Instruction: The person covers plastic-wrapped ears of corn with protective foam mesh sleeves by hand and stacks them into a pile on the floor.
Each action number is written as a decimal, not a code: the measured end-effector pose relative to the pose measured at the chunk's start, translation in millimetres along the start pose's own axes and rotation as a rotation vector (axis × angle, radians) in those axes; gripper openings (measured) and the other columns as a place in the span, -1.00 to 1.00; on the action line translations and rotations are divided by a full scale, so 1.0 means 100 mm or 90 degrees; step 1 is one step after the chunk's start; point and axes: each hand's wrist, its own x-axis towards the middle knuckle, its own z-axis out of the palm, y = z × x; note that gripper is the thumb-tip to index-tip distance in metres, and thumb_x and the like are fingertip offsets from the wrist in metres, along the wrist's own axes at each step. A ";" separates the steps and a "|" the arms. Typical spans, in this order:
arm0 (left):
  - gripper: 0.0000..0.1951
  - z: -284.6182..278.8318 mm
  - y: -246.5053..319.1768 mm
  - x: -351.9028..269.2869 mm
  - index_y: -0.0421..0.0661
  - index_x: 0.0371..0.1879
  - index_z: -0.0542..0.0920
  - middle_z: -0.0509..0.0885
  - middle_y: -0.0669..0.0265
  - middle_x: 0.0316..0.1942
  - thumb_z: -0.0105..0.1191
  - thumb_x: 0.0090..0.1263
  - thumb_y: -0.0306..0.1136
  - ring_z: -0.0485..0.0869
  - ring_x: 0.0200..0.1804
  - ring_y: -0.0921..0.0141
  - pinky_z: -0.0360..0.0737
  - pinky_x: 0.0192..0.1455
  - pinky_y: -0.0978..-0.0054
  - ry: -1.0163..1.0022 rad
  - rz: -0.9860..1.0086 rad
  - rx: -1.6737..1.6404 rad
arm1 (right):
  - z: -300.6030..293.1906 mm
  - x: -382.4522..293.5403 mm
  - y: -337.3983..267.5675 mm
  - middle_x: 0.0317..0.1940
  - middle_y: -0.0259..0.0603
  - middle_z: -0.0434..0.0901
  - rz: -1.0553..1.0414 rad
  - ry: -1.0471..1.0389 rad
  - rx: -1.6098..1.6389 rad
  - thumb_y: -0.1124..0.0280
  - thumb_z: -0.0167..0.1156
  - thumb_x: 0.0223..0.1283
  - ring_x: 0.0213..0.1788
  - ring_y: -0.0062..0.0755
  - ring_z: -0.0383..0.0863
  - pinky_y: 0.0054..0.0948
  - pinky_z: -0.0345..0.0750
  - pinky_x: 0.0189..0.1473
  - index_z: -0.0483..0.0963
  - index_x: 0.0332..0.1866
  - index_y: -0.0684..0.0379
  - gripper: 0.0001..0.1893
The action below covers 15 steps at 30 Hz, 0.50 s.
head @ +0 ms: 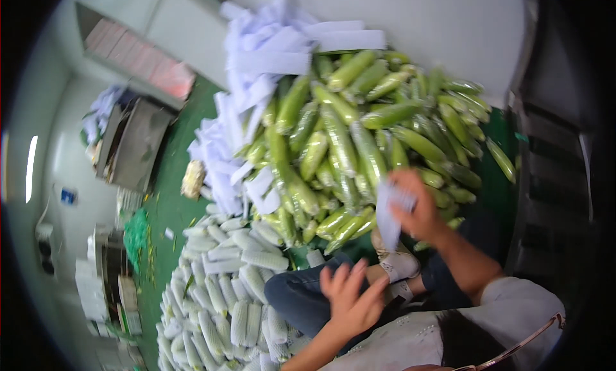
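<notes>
My right hand (416, 209) is shut on a white foam-net sleeve (389, 222), which hangs limp and blurred below the fingers. Just beyond it lies a large heap of long green gourd-like vegetables (337, 144), many in clear shiny film. Whether the hand also touches one of them I cannot tell. My left hand (353, 299) hovers over my folded legs, fingers spread and holding nothing. To its left, a broad pile of vegetables in white foam nets (240, 274) covers the floor. Loose white sleeves (260, 48) are heaped at the green pile's far left side.
A pale wall panel (409, 19) stands behind the green heap. Dark rack-like framing (553, 164) runs along the right. Across the green floor (185, 125) are a metal bin (139, 144), stacked boxes (91, 289) and a green plastic bag (136, 236). A cream bundle (192, 178) lies beside the sleeves.
</notes>
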 end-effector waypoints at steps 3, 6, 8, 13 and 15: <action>-0.39 0.80 0.07 0.76 -0.21 0.27 0.20 -0.03 -0.13 0.34 -0.26 0.32 -0.05 -0.03 0.37 -0.08 -0.15 0.36 0.06 -0.176 -0.001 -0.411 | -0.33 -0.79 -0.03 -0.04 -0.26 0.47 0.288 -0.034 0.473 0.38 0.20 0.06 -0.03 -0.53 0.46 -0.51 0.38 0.04 0.34 0.05 0.20 -0.58; -0.37 1.51 0.35 0.92 -0.23 0.29 0.14 -0.09 -0.08 0.37 -0.38 0.38 0.01 -0.07 0.40 0.00 -0.12 0.37 0.14 -0.181 0.059 -0.580 | -0.86 -1.00 -0.02 -0.10 -0.28 0.54 0.513 0.199 0.817 0.12 0.02 0.22 -0.09 -0.39 0.56 -0.35 0.52 -0.08 0.34 0.11 0.17 -0.56; -0.36 1.95 0.59 0.96 -0.19 0.35 -0.05 -0.09 -0.02 0.38 -0.49 0.43 0.04 -0.03 0.40 0.09 -0.10 0.38 0.22 -0.216 -0.118 -0.843 | -1.15 -1.07 0.15 -0.21 -0.31 0.55 0.506 0.244 0.560 0.30 0.07 0.22 -0.28 -0.49 0.55 -0.48 0.51 -0.28 0.37 0.07 0.17 -0.66; -0.49 2.75 1.00 0.85 -0.23 0.27 0.11 0.29 0.07 0.18 -0.44 0.50 -0.11 0.28 0.22 0.30 0.16 0.28 0.43 -0.199 -0.597 -1.127 | -1.47 -1.14 0.57 -0.31 -0.23 0.47 0.217 0.327 -0.287 0.63 0.28 -0.11 -0.32 -0.53 0.47 -0.62 0.39 -0.31 0.45 -0.36 0.30 -0.82; -0.65 2.94 1.12 0.82 -0.22 -0.01 0.40 0.51 0.20 -0.11 -0.25 0.47 -0.17 0.46 -0.06 0.45 0.38 0.02 0.53 -0.090 -0.747 -1.052 | -1.58 -1.04 0.65 -0.29 -0.19 0.45 0.112 0.359 -0.410 0.61 0.26 -0.09 -0.24 -0.52 0.45 -0.60 0.37 -0.21 0.41 -0.38 0.29 -0.83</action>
